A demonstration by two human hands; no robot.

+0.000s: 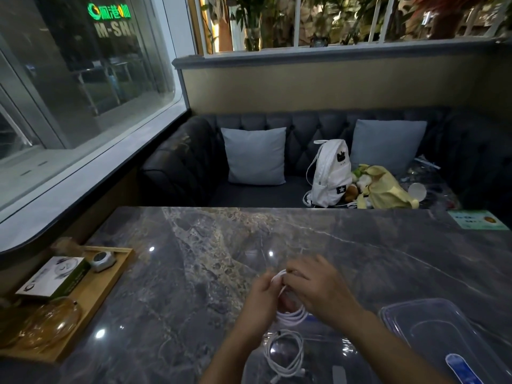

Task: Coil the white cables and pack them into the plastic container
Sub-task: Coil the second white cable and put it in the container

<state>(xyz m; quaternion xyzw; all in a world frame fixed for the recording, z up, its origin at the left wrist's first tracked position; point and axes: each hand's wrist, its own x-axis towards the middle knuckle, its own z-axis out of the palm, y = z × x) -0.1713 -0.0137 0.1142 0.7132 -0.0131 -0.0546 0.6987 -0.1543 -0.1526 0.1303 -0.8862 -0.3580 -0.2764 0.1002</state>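
Two hands over the marble table (194,259): I see left hand (259,300) and right hand (318,289) both closed on a white cable (291,317). Second coiled cable (285,350) lies in the clear container (346,347).

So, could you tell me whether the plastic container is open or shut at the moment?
Open. The lid lies apart on the table, to the right of the container, and a coiled white cable already sits inside.
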